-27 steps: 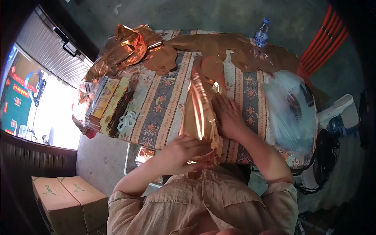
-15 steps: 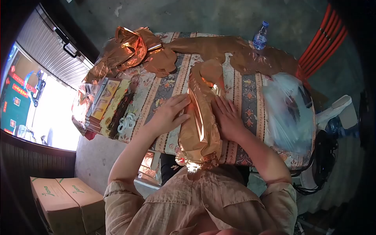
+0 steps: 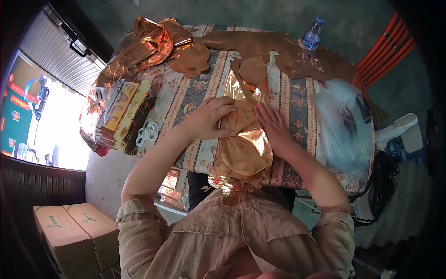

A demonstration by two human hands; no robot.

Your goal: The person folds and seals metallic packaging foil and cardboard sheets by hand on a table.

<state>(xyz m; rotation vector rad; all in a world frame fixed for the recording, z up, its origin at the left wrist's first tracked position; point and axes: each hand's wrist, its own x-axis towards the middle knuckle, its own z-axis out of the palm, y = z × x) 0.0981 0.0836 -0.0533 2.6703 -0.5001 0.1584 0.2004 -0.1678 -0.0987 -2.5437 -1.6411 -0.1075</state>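
Observation:
A shiny copper-gold foil piece [image 3: 244,156], which looks like a flat foil balloon, lies lengthwise in front of me. It is creased across the middle, and its near end hangs at the table edge by my shirt. My left hand [image 3: 210,118] rests on its left side, thumb apart from the fingers, with the fingertips and thumb tip on the foil. On the other side my right hand [image 3: 275,128] lies flat along the right edge, fingers stretched out. Neither hand is closed around anything.
Crumpled copper foil [image 3: 155,44] is heaped at the far left, and a long brown foil strip [image 3: 251,42] runs along the back. A water bottle [image 3: 312,35], plastic bags [image 3: 344,125], printed packets [image 3: 123,111] and white rings [image 3: 147,134] surround the work area. Cartons [image 3: 76,228] stand lower left.
My left hand has moved up and inward onto the foil. The foil has flattened and widened between the hands, with new creases across its middle. The view has shifted slightly.

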